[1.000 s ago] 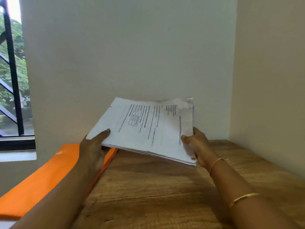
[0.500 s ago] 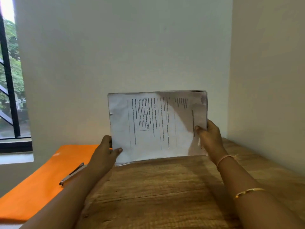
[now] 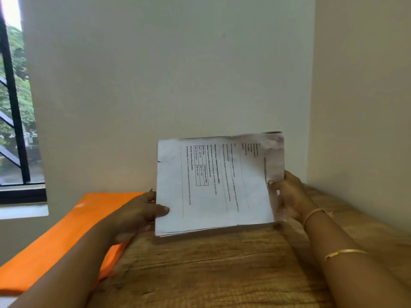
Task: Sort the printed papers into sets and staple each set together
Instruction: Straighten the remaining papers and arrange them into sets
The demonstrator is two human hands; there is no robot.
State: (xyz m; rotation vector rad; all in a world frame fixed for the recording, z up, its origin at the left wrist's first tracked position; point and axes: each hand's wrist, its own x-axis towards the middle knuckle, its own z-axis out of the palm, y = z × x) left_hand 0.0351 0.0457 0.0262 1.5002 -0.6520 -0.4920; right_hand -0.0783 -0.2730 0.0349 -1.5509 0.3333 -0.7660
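Observation:
A stack of printed papers [image 3: 219, 185] stands upright on its long edge on the wooden table [image 3: 222, 274], text turned sideways and facing me. My left hand [image 3: 142, 213] grips the stack's left edge, thumb on the front sheet. My right hand [image 3: 289, 194] grips the right edge, thumb on the front and fingers behind. The sheets' bottom edges touch the tabletop and look slightly uneven. No stapler shows in this view.
An orange folder [image 3: 66, 236] lies on the table's left side, partly under my left forearm. Walls close in behind and to the right of the table. A barred window [image 3: 15, 107] is at the far left.
The stack went from lying tilted and flat in both hands to standing upright on the table edge. The metal clip seen on the orange folder half a second ago is now out of sight.

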